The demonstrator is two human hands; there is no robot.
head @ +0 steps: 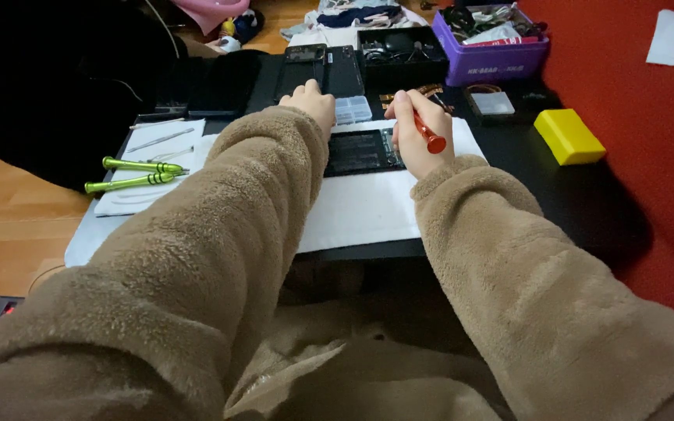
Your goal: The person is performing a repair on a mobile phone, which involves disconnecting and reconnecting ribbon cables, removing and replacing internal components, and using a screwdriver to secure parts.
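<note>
Gripping an orange screwdriver, the right hand curls over the opened phone.

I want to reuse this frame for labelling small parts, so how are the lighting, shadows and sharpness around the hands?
Head view: dim, warm indoor light; the black table swallows detail, and the opened device between the left hand and right hand reads as a dark slab. The red screwdriver and green screwdrivers stand out; the fuzzy sleeves fill the foreground, slightly soft. No strong glare.
</note>
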